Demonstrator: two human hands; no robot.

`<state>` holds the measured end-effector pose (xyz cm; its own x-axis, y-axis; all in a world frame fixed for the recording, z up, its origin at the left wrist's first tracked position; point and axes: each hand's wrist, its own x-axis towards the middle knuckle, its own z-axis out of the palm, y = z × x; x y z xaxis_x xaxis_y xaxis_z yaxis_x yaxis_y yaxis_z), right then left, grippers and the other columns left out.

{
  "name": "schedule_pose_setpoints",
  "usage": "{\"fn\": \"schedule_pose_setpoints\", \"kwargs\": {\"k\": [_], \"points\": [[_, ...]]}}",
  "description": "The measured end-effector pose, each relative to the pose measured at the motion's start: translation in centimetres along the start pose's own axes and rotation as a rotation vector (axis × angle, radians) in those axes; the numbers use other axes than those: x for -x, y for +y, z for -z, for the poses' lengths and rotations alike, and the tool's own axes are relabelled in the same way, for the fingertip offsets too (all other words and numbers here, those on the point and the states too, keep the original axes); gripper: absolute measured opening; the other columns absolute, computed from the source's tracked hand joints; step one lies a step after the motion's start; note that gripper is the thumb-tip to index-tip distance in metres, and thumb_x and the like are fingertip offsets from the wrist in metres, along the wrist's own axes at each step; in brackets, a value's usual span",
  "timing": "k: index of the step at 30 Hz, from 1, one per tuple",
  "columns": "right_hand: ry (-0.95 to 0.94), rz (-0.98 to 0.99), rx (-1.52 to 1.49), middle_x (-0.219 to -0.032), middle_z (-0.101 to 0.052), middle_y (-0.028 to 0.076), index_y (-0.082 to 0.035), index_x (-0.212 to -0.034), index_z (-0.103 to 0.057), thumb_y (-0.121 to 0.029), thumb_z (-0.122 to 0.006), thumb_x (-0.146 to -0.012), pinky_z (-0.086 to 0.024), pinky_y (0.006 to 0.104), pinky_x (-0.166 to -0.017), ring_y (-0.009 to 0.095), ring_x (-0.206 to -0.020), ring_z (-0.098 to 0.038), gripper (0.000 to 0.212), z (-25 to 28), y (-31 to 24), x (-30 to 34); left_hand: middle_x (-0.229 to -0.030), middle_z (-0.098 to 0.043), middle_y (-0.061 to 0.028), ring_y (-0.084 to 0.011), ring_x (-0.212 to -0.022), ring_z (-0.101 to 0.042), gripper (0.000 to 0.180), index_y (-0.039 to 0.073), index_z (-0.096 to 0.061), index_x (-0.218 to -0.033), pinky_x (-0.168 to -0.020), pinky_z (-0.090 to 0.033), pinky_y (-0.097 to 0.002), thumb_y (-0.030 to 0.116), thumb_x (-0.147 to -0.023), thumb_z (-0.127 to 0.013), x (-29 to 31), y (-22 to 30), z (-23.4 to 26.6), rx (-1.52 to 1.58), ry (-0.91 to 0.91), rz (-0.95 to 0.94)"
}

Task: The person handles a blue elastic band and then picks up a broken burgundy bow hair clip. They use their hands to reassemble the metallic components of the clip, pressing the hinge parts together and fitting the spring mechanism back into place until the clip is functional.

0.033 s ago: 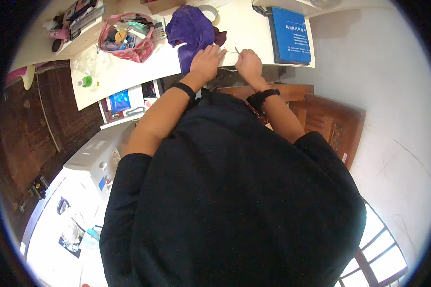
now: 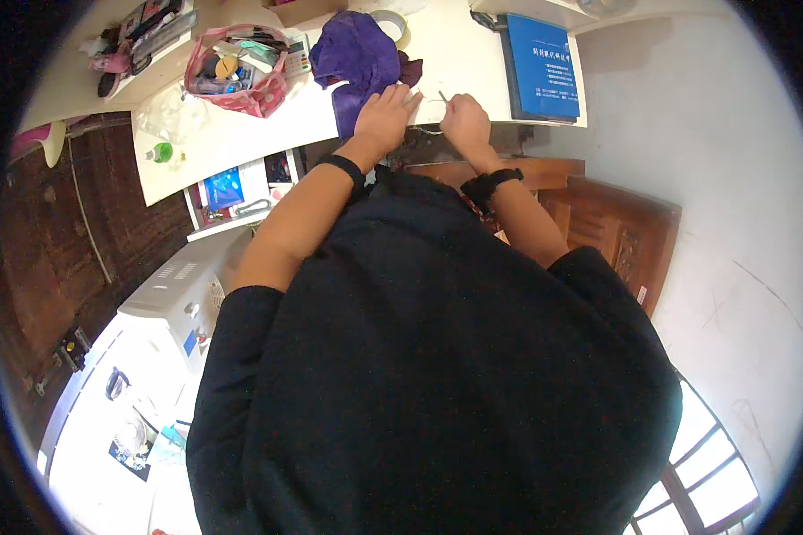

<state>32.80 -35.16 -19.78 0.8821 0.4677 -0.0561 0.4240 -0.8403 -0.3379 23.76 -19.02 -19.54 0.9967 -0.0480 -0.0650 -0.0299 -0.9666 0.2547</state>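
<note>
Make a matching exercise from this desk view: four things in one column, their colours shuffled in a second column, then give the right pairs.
Things:
1. cloth beside the left hand
2. book at the desk's right end
3. pouch full of small items
4. wristband above the right hand

Colours:
A. blue
B. black
C. purple
D. pink

Pairs: 1-C, 2-A, 3-D, 4-B
</note>
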Motion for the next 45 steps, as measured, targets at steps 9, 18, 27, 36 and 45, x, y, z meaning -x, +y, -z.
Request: {"fn": "schedule_pose_setpoints", "kwargs": {"k": [9,18,27,36,45], "points": [[-0.024,0.031,-0.014,-0.088,-0.063,0.022,0.001,-0.081,-0.065,-0.012,-0.058,-0.084,-0.053,0.0486,-0.074,0.039,-0.082,-0.064,0.015,0.7,1.0,1.3,-0.127,-0.05,-0.006,-0.0227,-0.123,-0.046,0.054,0.014,-0.051,-0.138,-0.095,-0.042,-0.0366,0.011,-0.084,-0.058,0.1,0.1,1.1,-0.012,-0.015,-0.012],[0.055,0.023,-0.075,-0.087,-0.064,0.021,0.0,-0.085,-0.068,-0.013,-0.058,-0.085,-0.053,0.0477,-0.076,0.038,-0.081,-0.064,0.017,0.6,-0.7,-2.5,-0.124,-0.051,-0.0063,-0.0226,-0.12,-0.047,0.052,0.013,-0.051,-0.137,-0.091,-0.043,-0.0359,0.014,-0.085,-0.056,0.1,-0.2,0.6,-0.05,0.045,-0.07],[0.063,0.042,-0.111,-0.086,-0.062,0.019,-0.001,-0.084,-0.065,-0.013,-0.059,-0.085,-0.051,0.048,-0.074,0.038,-0.081,-0.062,0.014,1.7,0.0,0.5,-0.127,-0.05,-0.0064,-0.0227,-0.122,-0.046,0.056,0.014,-0.049,-0.139,-0.094,-0.042,-0.0351,0.014,-0.083,-0.058,0.3,0.2,1.0,-0.043,-0.002,-0.029],[0.08,0.067,-0.092,-0.086,-0.062,0.018,-0.002,-0.081,-0.065,-0.013,-0.059,-0.084,-0.052,0.0477,-0.072,0.038,-0.079,-0.063,0.012,0.1,0.2,-0.4,-0.128,-0.049,-0.0072,-0.0237,-0.122,-0.046,0.055,0.014,-0.05,-0.138,-0.093,-0.042,-0.0356,0.013,-0.083,-0.058,0.2,0.0,0.6,-0.027,0.036,-0.041],[0.081,0.101,-0.073,-0.085,-0.062,0.019,-0.001,-0.08,-0.065,-0.013,-0.059,-0.083,-0.053,0.0466,-0.074,0.038,-0.079,-0.064,0.013,-0.2,-0.6,-2.7,-0.13,-0.05,-0.0077,-0.0236,-0.123,-0.046,0.055,0.013,-0.051,-0.136,-0.093,-0.042,-0.0362,0.013,-0.082,-0.059,0.0,0.1,0.6,-0.026,0.019,-0.036]]}}
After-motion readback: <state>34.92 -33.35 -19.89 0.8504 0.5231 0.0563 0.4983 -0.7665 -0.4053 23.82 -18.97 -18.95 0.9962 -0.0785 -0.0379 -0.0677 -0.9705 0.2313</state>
